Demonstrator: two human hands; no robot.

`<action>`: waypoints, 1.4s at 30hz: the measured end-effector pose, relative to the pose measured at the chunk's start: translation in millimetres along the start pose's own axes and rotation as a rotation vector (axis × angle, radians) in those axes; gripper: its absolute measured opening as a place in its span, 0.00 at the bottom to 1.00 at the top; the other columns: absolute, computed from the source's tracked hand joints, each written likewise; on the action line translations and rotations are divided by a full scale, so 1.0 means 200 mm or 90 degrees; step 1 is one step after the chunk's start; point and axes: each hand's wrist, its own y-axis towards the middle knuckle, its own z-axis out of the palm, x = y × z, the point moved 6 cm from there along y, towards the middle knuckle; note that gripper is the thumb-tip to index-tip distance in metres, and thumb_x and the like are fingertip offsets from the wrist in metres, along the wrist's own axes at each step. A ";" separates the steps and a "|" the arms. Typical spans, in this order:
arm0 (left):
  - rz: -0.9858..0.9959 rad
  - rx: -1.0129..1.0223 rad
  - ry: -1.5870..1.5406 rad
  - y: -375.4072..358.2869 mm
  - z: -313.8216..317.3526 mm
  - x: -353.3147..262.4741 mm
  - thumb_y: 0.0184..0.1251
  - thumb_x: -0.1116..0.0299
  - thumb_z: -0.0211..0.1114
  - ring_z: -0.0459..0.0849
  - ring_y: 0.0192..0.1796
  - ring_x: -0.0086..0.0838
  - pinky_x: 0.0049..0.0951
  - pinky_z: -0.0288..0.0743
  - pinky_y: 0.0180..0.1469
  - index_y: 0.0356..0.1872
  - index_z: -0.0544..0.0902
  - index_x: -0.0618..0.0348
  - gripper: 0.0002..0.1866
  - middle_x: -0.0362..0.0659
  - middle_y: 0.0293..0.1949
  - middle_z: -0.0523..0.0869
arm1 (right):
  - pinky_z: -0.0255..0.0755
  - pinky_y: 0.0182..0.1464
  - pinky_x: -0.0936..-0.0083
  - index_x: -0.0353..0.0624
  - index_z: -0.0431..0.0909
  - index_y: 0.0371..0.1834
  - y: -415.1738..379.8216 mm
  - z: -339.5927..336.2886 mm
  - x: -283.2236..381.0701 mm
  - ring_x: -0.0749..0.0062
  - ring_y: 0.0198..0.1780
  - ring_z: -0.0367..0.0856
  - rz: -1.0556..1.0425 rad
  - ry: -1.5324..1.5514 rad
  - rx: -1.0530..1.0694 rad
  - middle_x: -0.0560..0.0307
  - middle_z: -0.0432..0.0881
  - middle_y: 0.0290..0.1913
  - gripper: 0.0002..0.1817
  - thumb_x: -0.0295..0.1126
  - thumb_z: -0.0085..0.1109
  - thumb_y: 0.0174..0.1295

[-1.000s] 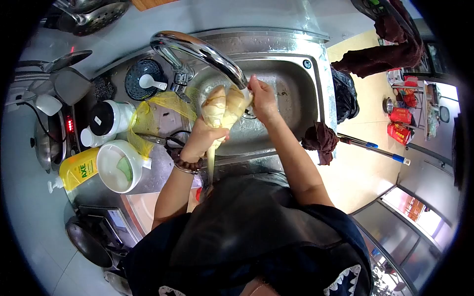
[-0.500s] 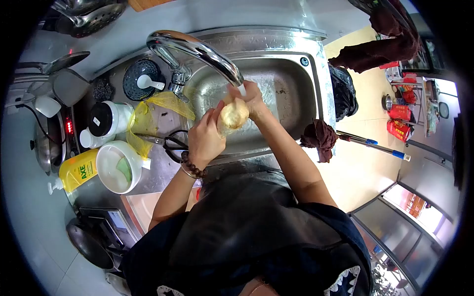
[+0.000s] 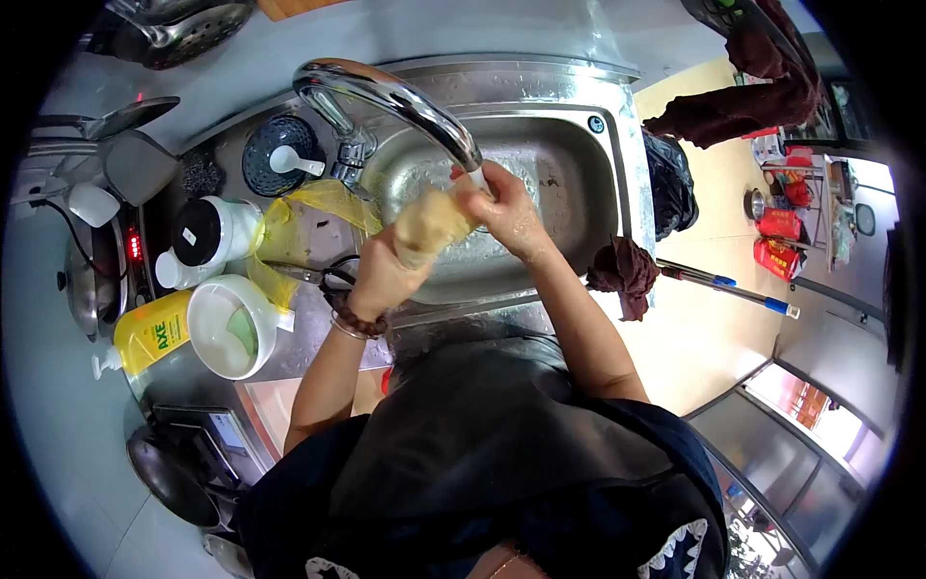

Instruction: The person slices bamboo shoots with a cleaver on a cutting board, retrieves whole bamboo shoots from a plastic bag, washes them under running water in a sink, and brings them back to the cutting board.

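Observation:
A pale yellow, thick vegetable (image 3: 431, 228), blurred by motion and of a kind I cannot make out, is held over the sink (image 3: 588, 207). My left hand (image 3: 386, 278) is wrapped round its near end. At the far end, my right hand (image 3: 509, 214) has its fingers closed on it, right under the spout of the chrome faucet (image 3: 395, 101). Water splashes in the basin below. Part of the vegetable is hidden by my fingers.
Left of the sink are a yellow mesh bag (image 3: 275, 256), scissors (image 3: 333, 277), a white bowl (image 3: 230, 326) with a green sponge, a yellow soap bottle (image 3: 154, 333) and a black-lidded jar (image 3: 198, 234). A dark cloth (image 3: 625, 275) hangs over the right edge.
The vegetable has tilted, its near end swinging left and its side turning into view. My left hand has moved slightly left and down; my right hand has shifted a little right.

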 end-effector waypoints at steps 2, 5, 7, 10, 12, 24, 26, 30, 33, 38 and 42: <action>0.207 -0.099 0.369 -0.02 0.03 -0.21 0.47 0.73 0.66 0.82 0.42 0.36 0.31 0.76 0.44 0.50 0.76 0.61 0.24 0.46 0.44 0.82 | 0.71 0.42 0.77 0.36 0.76 0.44 0.02 -0.01 -0.03 0.73 0.37 0.78 0.014 -0.080 -0.062 0.57 0.79 0.35 0.18 0.36 0.59 0.53; 0.345 -0.111 0.573 -0.04 0.08 -0.24 0.50 0.73 0.60 0.80 0.39 0.38 0.33 0.75 0.41 0.51 0.77 0.56 0.22 0.45 0.47 0.79 | 0.72 0.38 0.77 0.36 0.77 0.40 0.08 -0.10 -0.20 0.71 0.33 0.78 0.103 0.008 -0.091 0.55 0.79 0.33 0.16 0.38 0.53 0.57; 0.445 -0.094 0.695 -0.07 0.10 -0.26 0.49 0.71 0.59 0.78 0.40 0.35 0.31 0.74 0.40 0.50 0.78 0.54 0.22 0.44 0.50 0.78 | 0.73 0.34 0.76 0.38 0.76 0.40 0.08 -0.10 -0.30 0.69 0.30 0.78 0.302 0.276 -0.073 0.52 0.79 0.34 0.21 0.47 0.45 0.62; 0.499 -0.092 0.696 -0.09 0.13 -0.30 0.51 0.70 0.58 0.78 0.41 0.35 0.31 0.74 0.40 0.50 0.78 0.53 0.21 0.43 0.51 0.77 | 0.75 0.34 0.76 0.38 0.72 0.48 -0.03 -0.08 -0.16 0.68 0.31 0.79 0.336 0.243 -0.053 0.51 0.78 0.36 0.26 0.51 0.44 0.62; 0.496 -0.098 0.696 -0.07 0.12 -0.29 0.51 0.70 0.58 0.78 0.41 0.35 0.31 0.74 0.40 0.50 0.77 0.54 0.21 0.43 0.51 0.77 | 0.76 0.33 0.77 0.39 0.66 0.55 -0.11 -0.06 -0.06 0.69 0.34 0.79 0.375 0.230 -0.014 0.51 0.77 0.39 0.28 0.49 0.51 0.60; 0.297 0.024 0.682 0.16 0.13 -0.26 0.46 0.66 0.65 0.70 0.57 0.38 0.39 0.59 0.60 0.57 0.70 0.53 0.31 0.46 0.54 0.74 | 0.71 0.41 0.73 0.38 0.72 0.40 -0.14 -0.18 -0.01 0.70 0.35 0.76 -0.050 -0.079 -0.236 0.51 0.77 0.36 0.15 0.35 0.60 0.54; 0.310 -0.031 0.615 0.17 0.08 -0.32 0.41 0.68 0.66 0.74 0.50 0.38 0.39 0.63 0.55 0.55 0.72 0.52 0.32 0.44 0.47 0.77 | 0.71 0.42 0.73 0.38 0.73 0.39 -0.14 -0.17 0.08 0.72 0.37 0.76 -0.070 -0.026 -0.154 0.51 0.77 0.38 0.15 0.36 0.60 0.54; 0.355 0.008 0.673 0.17 0.09 -0.32 0.44 0.71 0.60 0.77 0.39 0.34 0.36 0.67 0.43 0.48 0.75 0.56 0.23 0.40 0.37 0.79 | 0.71 0.44 0.68 0.38 0.69 0.49 -0.12 -0.10 0.20 0.58 0.40 0.77 -0.509 -0.569 0.031 0.49 0.77 0.38 0.22 0.36 0.62 0.54; 0.462 0.010 0.723 0.15 0.14 -0.34 0.47 0.70 0.57 0.77 0.37 0.31 0.32 0.67 0.42 0.44 0.77 0.56 0.18 0.39 0.35 0.79 | 0.71 0.42 0.61 0.37 0.72 0.43 -0.07 -0.04 0.18 0.46 0.39 0.77 -0.304 -0.592 0.203 0.42 0.78 0.34 0.22 0.45 0.58 0.55; 0.514 -0.030 0.727 0.19 0.13 -0.33 0.50 0.69 0.56 0.77 0.36 0.28 0.28 0.67 0.40 0.39 0.79 0.54 0.13 0.38 0.32 0.78 | 0.71 0.41 0.60 0.39 0.75 0.40 0.04 0.02 0.09 0.48 0.38 0.78 -0.110 -0.753 0.290 0.43 0.78 0.32 0.25 0.54 0.45 0.62; 0.523 -0.030 0.778 0.16 0.16 -0.36 0.50 0.69 0.55 0.77 0.35 0.28 0.28 0.67 0.40 0.39 0.79 0.54 0.13 0.38 0.32 0.78 | 0.73 0.39 0.63 0.41 0.73 0.38 0.14 -0.07 0.04 0.50 0.38 0.79 -0.031 -0.672 0.266 0.46 0.79 0.32 0.20 0.49 0.48 0.61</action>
